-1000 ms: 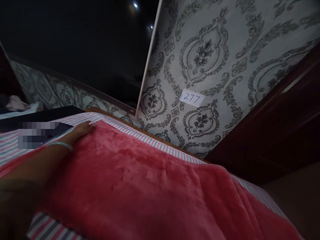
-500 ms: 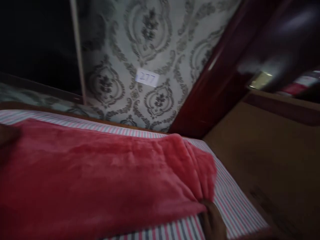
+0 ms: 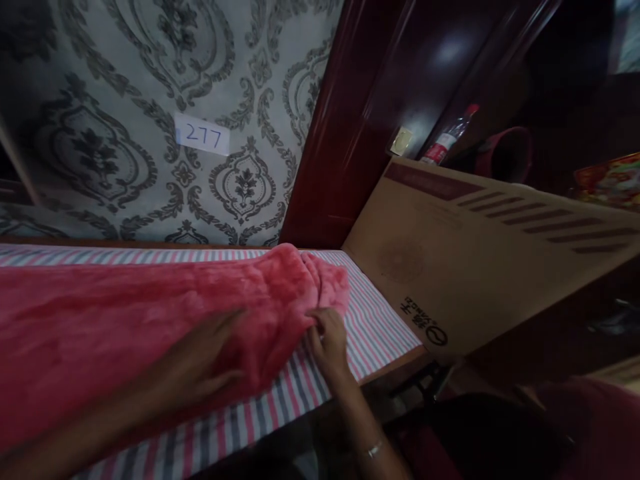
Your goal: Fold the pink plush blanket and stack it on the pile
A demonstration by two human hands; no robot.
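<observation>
A pink plush blanket [image 3: 165,307] lies spread along a striped cover [image 3: 370,313], bunched into folds at its right end. My right hand [image 3: 327,340] pinches the front edge of the blanket near those folds, its fingers closed on the fabric. Over the front part of the blanket reaches my left hand [image 3: 210,353], slightly blurred, with thumb and fingers apart. Its fingertips are at the fabric just left of the folds; I cannot tell how firmly they touch. A thin bracelet [image 3: 374,449] circles my right wrist.
A large cardboard box [image 3: 420,253] stands along the right end of the striped cover. Behind it are a bottle with a red cap [image 3: 450,137] and a dark red glossy panel [image 3: 345,120]. A paper label marked 277 [image 3: 203,135] is on the patterned wall [image 3: 250,40].
The view has turned right, showing more of the box. My left hand has come from the blanket's far left to near the right-end folds. My right hand still grips the blanket's edge.
</observation>
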